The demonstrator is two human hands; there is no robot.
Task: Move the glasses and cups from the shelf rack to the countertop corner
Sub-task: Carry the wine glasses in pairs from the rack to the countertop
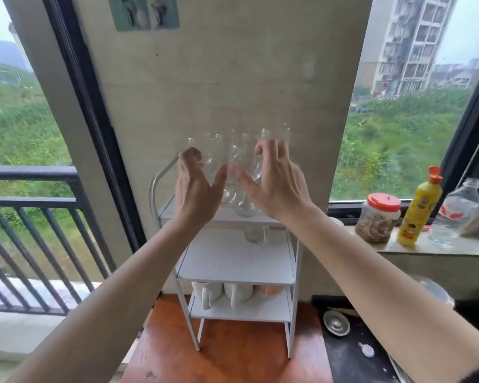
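A white three-tier shelf rack [260, 277] stands on a reddish-brown countertop [227, 363]. Several clear glass mugs [239, 161] crowd its top tier. My left hand [195, 186] curls around the left side of the cluster and my right hand [277, 181] around the right side, fingers on the glass, thumbs nearly touching in front. Whether the mugs are lifted off the shelf is unclear. One more clear glass [256, 234] sits on the middle tier. Two white cups [221, 295] and a pinkish cup [268, 290] sit upside down on the bottom tier.
On the window ledge at right stand a jar with an orange lid [378, 217], a yellow squeeze bottle [421, 208] and a clear glass bottle [454, 211]. A dark stove surface with a metal burner cap [336, 323] lies right of the rack.
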